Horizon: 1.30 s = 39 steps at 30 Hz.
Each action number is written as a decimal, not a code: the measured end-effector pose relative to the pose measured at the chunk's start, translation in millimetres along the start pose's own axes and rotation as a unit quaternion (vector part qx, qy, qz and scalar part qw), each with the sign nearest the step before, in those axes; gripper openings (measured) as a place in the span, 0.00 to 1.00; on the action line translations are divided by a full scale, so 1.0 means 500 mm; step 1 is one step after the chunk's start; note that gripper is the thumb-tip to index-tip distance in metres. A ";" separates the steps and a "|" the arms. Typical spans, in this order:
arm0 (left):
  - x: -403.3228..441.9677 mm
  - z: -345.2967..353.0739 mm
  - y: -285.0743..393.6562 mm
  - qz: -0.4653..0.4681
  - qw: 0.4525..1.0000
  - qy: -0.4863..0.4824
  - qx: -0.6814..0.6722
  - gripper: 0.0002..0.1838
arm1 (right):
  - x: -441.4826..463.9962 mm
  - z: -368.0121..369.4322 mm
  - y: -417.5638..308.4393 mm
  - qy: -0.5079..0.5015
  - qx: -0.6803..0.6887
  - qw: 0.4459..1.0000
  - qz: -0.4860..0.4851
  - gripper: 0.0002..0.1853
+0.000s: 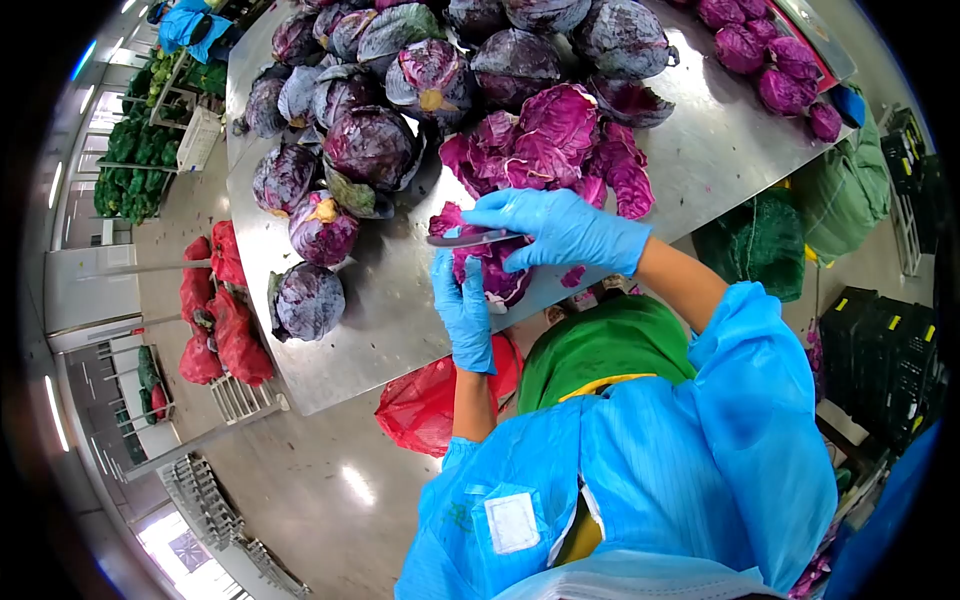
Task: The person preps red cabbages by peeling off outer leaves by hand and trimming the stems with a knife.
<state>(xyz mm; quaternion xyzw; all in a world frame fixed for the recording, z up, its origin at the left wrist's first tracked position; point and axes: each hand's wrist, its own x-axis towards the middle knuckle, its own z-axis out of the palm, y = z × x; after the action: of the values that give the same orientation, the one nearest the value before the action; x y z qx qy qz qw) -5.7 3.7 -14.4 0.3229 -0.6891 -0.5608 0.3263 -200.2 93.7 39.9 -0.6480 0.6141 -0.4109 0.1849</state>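
Note:
My right hand (560,232), in a blue glove, grips a knife (470,239) whose blade points left over a piece of red cabbage (500,277). My left hand (463,312), also gloved in blue, is bent around the left side of that cabbage, just below the blade, with its fingertips against it. Beyond my hands lies a heap of bright purple cabbage leaves (550,145) on the metal table (390,335). Whole dark red cabbages (372,148) are piled behind and to the left.
Trimmed purple cabbages (790,75) lie at the table's far right. Below the near edge are a red mesh bag (425,405) and a green bag (600,345). Green sacks (845,200) and black crates (880,360) stand at the right, filled red sacks (235,340) at the left.

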 end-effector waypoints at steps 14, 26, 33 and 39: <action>-0.005 0.001 0.102 -0.068 0.973 -0.124 0.182 0.54 | 0.050 0.032 0.025 0.116 0.327 0.900 0.263 0.14; -0.015 -0.028 0.053 -0.154 0.971 -0.039 -0.181 0.51 | -0.068 0.008 0.010 0.051 0.108 0.984 0.132 0.37; 0.037 -0.014 0.066 -0.160 0.969 -0.158 -0.100 0.52 | -0.041 0.005 0.065 -0.061 0.219 0.951 0.210 0.39; 0.041 -0.006 0.042 -0.139 0.972 -0.184 -0.056 0.60 | -0.051 0.010 0.095 -0.050 0.356 0.897 0.256 0.37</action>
<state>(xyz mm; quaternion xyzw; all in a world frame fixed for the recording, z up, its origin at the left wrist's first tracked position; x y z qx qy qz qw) -17.0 -11.1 8.7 0.2880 -0.6532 -0.6879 0.1307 -224.7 108.2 -6.2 -0.3788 0.5615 -0.5077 0.5324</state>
